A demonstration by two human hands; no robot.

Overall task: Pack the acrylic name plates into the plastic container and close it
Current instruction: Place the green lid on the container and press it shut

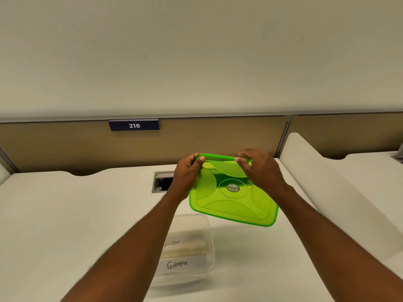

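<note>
A translucent green lid (233,205) is held tilted in the air above the desk. My left hand (187,173) grips its far left corner and my right hand (261,171) grips its far right edge. Below and nearer to me stands the clear plastic container (209,236), open on top. Inside it stand acrylic name plates (183,253), one reading "LION" and the front one reading "GIRAFEE". My left forearm covers the container's left side.
The white desk (65,214) has a cable port (161,182) at its back, partly behind my left hand. A tan partition with a "216" sign (134,125) runs along the back. A white divider (327,182) rises on the right.
</note>
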